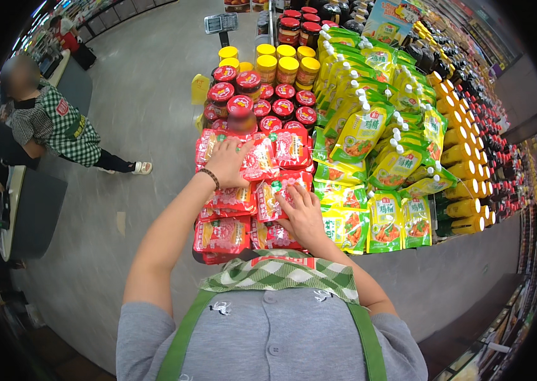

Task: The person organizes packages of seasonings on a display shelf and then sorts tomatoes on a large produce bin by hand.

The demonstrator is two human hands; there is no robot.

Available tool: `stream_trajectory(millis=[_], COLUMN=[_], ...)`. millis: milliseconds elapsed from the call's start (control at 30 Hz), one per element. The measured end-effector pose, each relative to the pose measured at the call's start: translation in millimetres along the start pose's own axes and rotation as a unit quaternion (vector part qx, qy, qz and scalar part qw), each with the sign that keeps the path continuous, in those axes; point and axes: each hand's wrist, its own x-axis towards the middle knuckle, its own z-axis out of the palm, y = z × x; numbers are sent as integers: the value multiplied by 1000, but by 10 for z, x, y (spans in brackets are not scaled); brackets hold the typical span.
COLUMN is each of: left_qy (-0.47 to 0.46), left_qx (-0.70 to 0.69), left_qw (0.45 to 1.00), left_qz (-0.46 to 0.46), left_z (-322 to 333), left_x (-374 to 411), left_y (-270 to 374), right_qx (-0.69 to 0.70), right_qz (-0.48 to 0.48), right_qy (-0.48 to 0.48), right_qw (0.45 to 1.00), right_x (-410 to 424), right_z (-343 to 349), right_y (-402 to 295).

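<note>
Stacks of red plastic packets (223, 234) with pink and yellow print lie flat at the near left of a display. My left hand (228, 162), a dark band on its wrist, rests on a red packet (260, 157) in the farther part of the stacks, fingers spread. Lower and to the right, my right hand (303, 214) touches another red packet (268, 202) with its fingertips, fingers apart. Whether either hand grips a packet cannot be told. Right of the red stacks are green and yellow seasoning pouches (342, 226), some lying flat and others with white caps leaning in rows.
Jars with red lids (283, 108) and jars with yellow lids (287, 66) stand beyond the packets. Yellow bottles (461, 190) and dark bottles with red caps line the right. A person in a checked apron (71, 119) is at the left, near a counter (40, 214).
</note>
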Motion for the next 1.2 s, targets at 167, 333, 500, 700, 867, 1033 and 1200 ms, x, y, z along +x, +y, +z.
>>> stream_trajectory(millis=[167, 333, 500, 700, 867, 1033, 1200], left_qy=[-24, -19, -29, 3, -44, -29, 104], left_qx=[-121, -177, -215, -256, -288, -188, -84], left_qw=[992, 983, 976, 962, 955, 981, 989], left_qz=[31, 38, 18, 95, 60, 45, 56], left_z=[-7, 33, -64, 115, 27, -33, 74], left_x=[131, 151, 118, 203, 119, -34, -324], left_y=[-260, -304, -406, -512, -509, -305, -18], right_qx=[10, 17, 29, 20, 21, 10, 1], right_qz=[31, 31, 13, 1, 1, -8, -8], right_qy=[4, 22, 24, 38, 0, -20, 14], right_qw=[999, 999, 999, 999, 1000, 1000, 1000], right_x=[135, 180, 224, 129, 258, 308, 245], right_z=[-10, 39, 6, 101, -8, -35, 48], right_y=[-68, -20, -53, 11, 0, 14, 11])
